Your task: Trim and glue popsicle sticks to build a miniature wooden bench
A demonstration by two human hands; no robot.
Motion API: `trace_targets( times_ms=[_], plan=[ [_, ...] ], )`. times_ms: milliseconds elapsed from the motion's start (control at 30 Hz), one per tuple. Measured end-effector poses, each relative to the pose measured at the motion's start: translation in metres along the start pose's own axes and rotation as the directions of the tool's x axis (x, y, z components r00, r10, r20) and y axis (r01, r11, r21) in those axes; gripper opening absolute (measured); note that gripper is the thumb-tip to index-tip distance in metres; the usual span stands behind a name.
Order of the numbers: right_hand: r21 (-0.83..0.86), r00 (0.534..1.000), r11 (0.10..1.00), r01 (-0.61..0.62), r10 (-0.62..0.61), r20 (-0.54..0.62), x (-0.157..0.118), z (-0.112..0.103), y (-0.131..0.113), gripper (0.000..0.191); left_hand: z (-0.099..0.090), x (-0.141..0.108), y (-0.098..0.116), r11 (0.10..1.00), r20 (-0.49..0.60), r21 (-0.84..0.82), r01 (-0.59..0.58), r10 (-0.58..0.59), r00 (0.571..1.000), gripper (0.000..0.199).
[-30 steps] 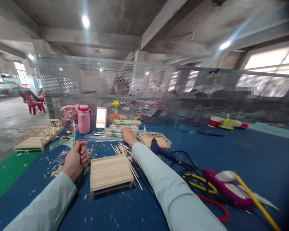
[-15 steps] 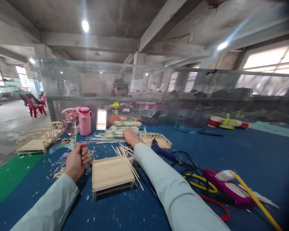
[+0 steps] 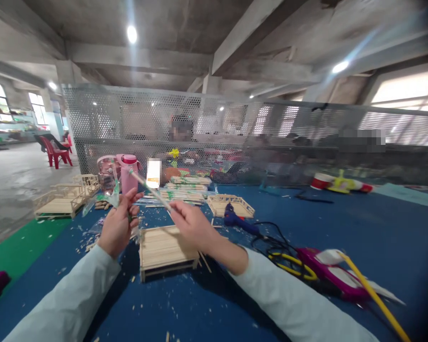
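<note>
My right hand (image 3: 196, 225) is closed around one end of a thin packet of wooden sticks (image 3: 149, 188), a narrow clear sleeve with green print. The packet slants up and left, its far end in front of the pink bottle (image 3: 129, 178). My left hand (image 3: 119, 223) is closed just left of it, with a crumpled clear plastic wrapper (image 3: 114, 187) rising from its fingers. Below both hands stands a small platform of wooden sticks (image 3: 159, 249) on short legs, partly covered by my right hand. More packets of wooden sticks (image 3: 185, 190) lie stacked behind.
A blue glue gun (image 3: 238, 221) with a tangled black cord lies to the right, near a magenta tool (image 3: 328, 273) and a yellow rod (image 3: 373, 294). Railed stick models (image 3: 59, 204) stand at the left edge. A perforated metal screen (image 3: 221, 123) closes off the back of the table.
My right hand has come back from the stacked packets toward me and brought one packet up across to my left hand. My left hand stays nearly in place, still with the plastic wrapper.
</note>
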State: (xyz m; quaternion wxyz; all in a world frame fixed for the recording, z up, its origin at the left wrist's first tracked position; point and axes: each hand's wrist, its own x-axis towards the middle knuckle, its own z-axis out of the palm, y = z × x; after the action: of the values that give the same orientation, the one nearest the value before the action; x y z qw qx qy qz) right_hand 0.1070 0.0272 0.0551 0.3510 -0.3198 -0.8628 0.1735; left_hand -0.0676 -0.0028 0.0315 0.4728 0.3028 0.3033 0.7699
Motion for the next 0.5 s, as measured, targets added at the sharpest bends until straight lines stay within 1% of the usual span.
trace_targets(
  times_ms=[67, 100, 167, 233, 300, 367, 400, 433, 500],
  plan=[
    [0.002, 0.996, 1.0, 0.011, -0.011, 0.092, -0.019, 0.001, -0.021, 0.021, 0.009, -0.011, 0.008, 0.998, 0.04, 0.039, -0.046, 0.045, 0.998, 0.026],
    [-0.003, 0.992, 1.0, -0.01, 0.01, 0.127, -0.026, 0.002, -0.027, 0.022, 0.012, -0.016, 0.012, 0.995, 0.033, 0.057, -0.077, 0.075, 0.997, 0.027],
    [-0.005, 0.981, 1.0, -0.031, 0.032, 0.189, -0.034, 0.005, -0.033, 0.026, 0.015, -0.024, 0.019, 0.989, 0.004, 0.068, -0.134, 0.134, 0.991, 0.025],
    [0.019, 0.979, 0.999, -0.031, 0.027, 0.202, -0.039, 0.012, -0.033, 0.031, 0.017, -0.029, 0.02, 0.983, -0.021, 0.077, -0.167, 0.169, 0.985, 0.025],
    [0.08, 0.985, 0.996, -0.027, 0.012, 0.173, -0.041, 0.023, -0.031, 0.031, 0.018, -0.033, 0.015, 0.977, 0.008, 0.158, -0.144, 0.144, 0.989, 0.026],
    [0.166, 0.992, 0.984, -0.057, 0.038, 0.118, -0.042, 0.031, -0.029, 0.028, 0.021, -0.038, 0.006, 0.951, 0.097, 0.297, -0.082, 0.055, 0.994, 0.027],
    [0.21, 0.993, 0.975, -0.072, 0.051, 0.106, -0.041, 0.033, -0.029, 0.027, 0.022, -0.041, 0.003, 0.936, 0.141, 0.346, -0.068, 0.02, 0.99, 0.028],
    [0.245, 0.991, 0.966, -0.08, 0.052, 0.121, -0.039, 0.032, -0.028, 0.027, 0.023, -0.044, 0.001, 0.922, 0.177, 0.382, -0.067, -0.002, 0.984, 0.028],
    [0.278, 0.975, 0.957, -0.087, 0.024, 0.222, -0.033, 0.021, -0.025, 0.027, 0.024, -0.048, 0.001, 0.904, 0.194, 0.414, -0.104, 0.023, 0.981, 0.027]
  ],
)
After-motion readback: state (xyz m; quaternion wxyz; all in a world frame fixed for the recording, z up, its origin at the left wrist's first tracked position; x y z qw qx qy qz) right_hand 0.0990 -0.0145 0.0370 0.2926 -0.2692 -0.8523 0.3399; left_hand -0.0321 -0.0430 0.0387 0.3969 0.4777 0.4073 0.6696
